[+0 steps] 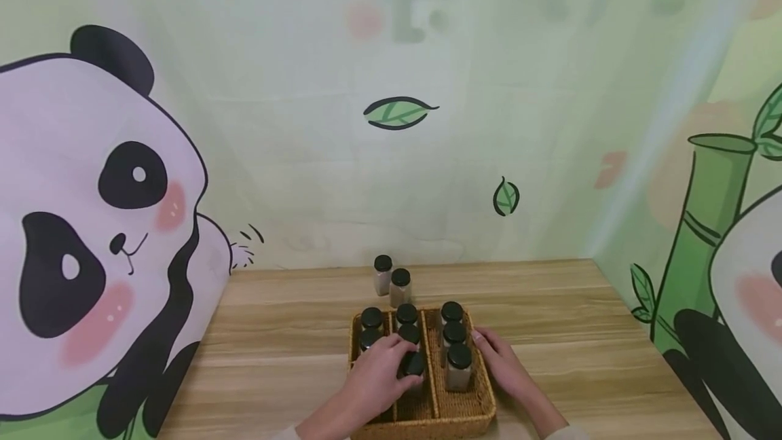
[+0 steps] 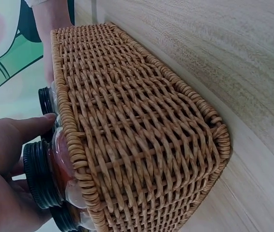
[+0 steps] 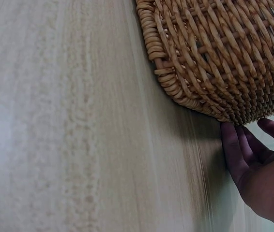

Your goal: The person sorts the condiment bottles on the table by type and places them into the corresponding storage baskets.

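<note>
A woven wicker basket (image 1: 427, 421) with three lengthwise compartments holds several spice jars with black lids. My left hand (image 1: 380, 369) reaches over the left side and grips a black-lidded spice jar (image 1: 413, 362) in the middle compartment, thumb and fingers around its lid. In the left wrist view, another black-lidded jar (image 2: 39, 174) with reddish contents sits near that hand, at the basket rim. My right hand (image 1: 506, 367) rests against the outside of the basket's right wall. Its extended fingers (image 3: 233, 147) touch the wicker low down in the right wrist view.
Two more spice jars, one (image 1: 383, 276) farther back and one (image 1: 400, 288) nearer, stand on the wooden table (image 1: 275, 331) behind the basket. Three jars line the right compartment, such as the front one (image 1: 459, 367). A panda-printed backdrop (image 1: 293, 155) rises behind the table.
</note>
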Tool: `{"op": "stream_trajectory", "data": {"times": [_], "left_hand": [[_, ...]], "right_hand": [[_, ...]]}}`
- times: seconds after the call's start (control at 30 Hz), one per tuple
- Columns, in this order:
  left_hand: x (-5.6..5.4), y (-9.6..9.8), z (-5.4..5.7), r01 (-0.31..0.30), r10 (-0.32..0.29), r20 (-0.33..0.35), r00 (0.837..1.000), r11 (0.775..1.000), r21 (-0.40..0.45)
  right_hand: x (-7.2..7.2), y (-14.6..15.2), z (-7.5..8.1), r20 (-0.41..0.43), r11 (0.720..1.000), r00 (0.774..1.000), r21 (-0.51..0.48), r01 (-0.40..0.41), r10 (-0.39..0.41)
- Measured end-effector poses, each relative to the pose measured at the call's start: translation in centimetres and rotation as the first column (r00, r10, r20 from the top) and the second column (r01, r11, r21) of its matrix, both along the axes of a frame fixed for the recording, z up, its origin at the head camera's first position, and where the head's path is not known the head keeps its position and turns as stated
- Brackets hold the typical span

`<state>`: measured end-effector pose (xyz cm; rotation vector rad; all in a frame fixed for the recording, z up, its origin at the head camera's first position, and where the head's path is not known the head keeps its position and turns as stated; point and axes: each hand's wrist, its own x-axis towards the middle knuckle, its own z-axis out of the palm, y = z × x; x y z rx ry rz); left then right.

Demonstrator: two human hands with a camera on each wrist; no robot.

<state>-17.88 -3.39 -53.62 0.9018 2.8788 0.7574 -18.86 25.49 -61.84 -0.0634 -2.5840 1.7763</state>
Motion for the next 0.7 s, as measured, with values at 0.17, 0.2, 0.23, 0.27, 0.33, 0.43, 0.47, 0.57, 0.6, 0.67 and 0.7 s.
{"op": "stream_trajectory", "data": {"times": [0.17,0.2,0.23,0.27,0.33,0.43,0.47,0.57,0.6,0.67,0.7], "left_hand": [[0.18,-0.06,-0.02,0.004,-0.003,-0.027,1.0,1.0,0.015],[0.19,-0.09,-0.04,0.002,-0.002,-0.027,1.0,1.0,0.023],[0.16,-0.12,-0.07,0.002,-0.001,-0.026,1.0,0.999,0.032],[0.13,-0.14,-0.09,0.001,0.0,-0.026,1.0,0.999,0.038],[0.05,-0.19,-0.12,0.001,0.0,-0.022,1.0,0.999,0.052],[-0.06,-0.25,-0.14,0.002,-0.001,-0.019,1.0,0.998,0.067],[-0.06,-0.27,-0.12,0.002,-0.001,-0.018,1.0,0.998,0.07],[-0.05,-0.29,0.02,0.003,-0.002,-0.013,1.0,0.997,0.071],[-0.03,-0.29,0.09,0.002,-0.001,-0.01,1.0,0.998,0.069],[-0.03,-0.26,0.25,-0.004,0.005,-0.01,1.0,0.998,0.059],[-0.06,-0.23,0.36,-0.009,0.01,-0.013,1.0,0.999,0.052]], "right_hand": [[-0.02,0.0,0.02,-0.001,1.0,1.0,-0.004,0.002,-0.002],[-0.02,0.0,0.0,0.0,1.0,1.0,-0.007,0.002,-0.002],[-0.02,0.01,0.0,-0.001,1.0,1.0,-0.01,0.003,-0.003],[-0.02,0.01,0.01,-0.002,1.0,1.0,-0.016,0.004,-0.004],[-0.01,0.01,-0.01,-0.004,1.0,1.0,-0.021,0.003,-0.003],[-0.02,0.04,-0.1,-0.002,1.0,1.0,-0.029,0.003,-0.003],[-0.02,0.05,-0.14,0.0,0.999,1.0,-0.032,0.004,-0.004],[-0.05,0.07,-0.24,0.005,0.999,1.0,-0.037,0.007,-0.007],[-0.06,0.08,-0.26,0.004,0.999,1.0,-0.035,0.008,-0.007],[-0.07,0.08,-0.24,0.007,0.999,1.0,-0.036,0.009,-0.009],[-0.08,0.09,-0.22,0.006,0.999,1.0,-0.033,0.01,-0.01]]}}
